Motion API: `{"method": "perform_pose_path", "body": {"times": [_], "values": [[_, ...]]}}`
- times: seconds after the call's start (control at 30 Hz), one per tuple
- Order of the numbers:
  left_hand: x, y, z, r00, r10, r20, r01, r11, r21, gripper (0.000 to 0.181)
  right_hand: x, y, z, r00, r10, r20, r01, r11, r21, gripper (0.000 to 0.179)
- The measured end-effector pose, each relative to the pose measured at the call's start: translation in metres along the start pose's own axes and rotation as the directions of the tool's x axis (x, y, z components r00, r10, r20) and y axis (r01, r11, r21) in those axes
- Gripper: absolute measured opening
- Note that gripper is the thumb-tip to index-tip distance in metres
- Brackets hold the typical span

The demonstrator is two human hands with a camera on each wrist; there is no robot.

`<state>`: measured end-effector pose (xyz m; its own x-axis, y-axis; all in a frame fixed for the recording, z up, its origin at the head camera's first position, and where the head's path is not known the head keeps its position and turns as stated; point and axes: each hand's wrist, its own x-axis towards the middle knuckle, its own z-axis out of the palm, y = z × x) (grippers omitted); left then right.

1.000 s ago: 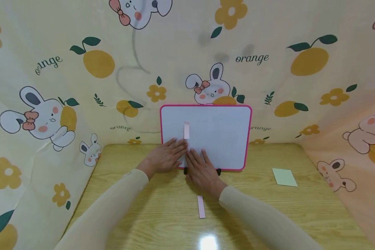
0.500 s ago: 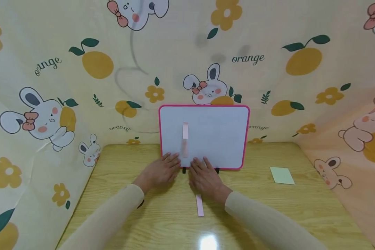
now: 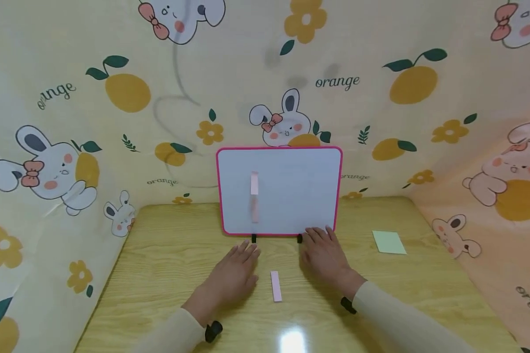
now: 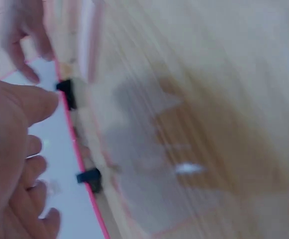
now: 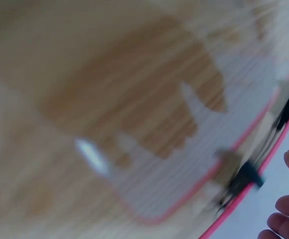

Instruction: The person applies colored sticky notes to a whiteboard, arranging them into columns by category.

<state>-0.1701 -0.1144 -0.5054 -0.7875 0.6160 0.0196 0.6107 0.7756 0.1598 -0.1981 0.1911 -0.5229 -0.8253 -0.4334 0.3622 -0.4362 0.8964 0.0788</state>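
Observation:
A whiteboard [image 3: 291, 196] with a pink frame stands upright on black feet [image 3: 253, 238]. On its left part, two pale pink paper strips [image 3: 254, 183] sit end to end in a vertical line, the lower one pinker. Another narrow pink strip [image 3: 276, 286] lies on the table between the hands. My left hand [image 3: 231, 272], fingers extended, hovers in front of the board's lower left side and holds nothing. Close to the lower right edge is my right hand [image 3: 326, 254], also holding nothing, its fingertips overlapping the frame in the head view.
A pale green square sticky note [image 3: 388, 242] lies to the right on the wooden table [image 3: 172, 255]. A patterned cloth [image 3: 229, 73] with rabbits and oranges surrounds the table at the back and sides.
Both hands have drawn back from the board; the left came down toward the table and the right shifted rightward. The lower strip, earlier covered by the left hand, now shows.

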Motion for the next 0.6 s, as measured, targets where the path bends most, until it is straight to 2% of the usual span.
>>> {"method": "perform_pose_path", "body": {"times": [0.1,0.33,0.47,0.6], "values": [[-0.007,0.013,0.003,1.000,-0.015,0.006,0.016,0.998,-0.056,0.066,-0.015,0.019,-0.006,0.998,0.062,0.008,-0.062,0.998,0.014,0.045],[-0.023,0.038,0.013,1.000,-0.022,-0.019,0.020,0.994,-0.107,0.069,-0.055,0.068,-0.013,0.988,0.155,-0.004,-0.155,0.988,-0.012,0.044],[-0.028,0.049,0.018,1.000,-0.017,0.016,0.019,0.992,-0.128,0.070,-0.075,0.095,-0.018,0.981,0.192,-0.009,-0.193,0.980,-0.043,0.046],[-0.028,0.056,0.025,0.998,0.005,0.057,0.001,0.993,-0.117,0.071,-0.094,0.117,-0.024,0.974,0.224,0.020,-0.222,0.973,-0.064,0.050]]}}
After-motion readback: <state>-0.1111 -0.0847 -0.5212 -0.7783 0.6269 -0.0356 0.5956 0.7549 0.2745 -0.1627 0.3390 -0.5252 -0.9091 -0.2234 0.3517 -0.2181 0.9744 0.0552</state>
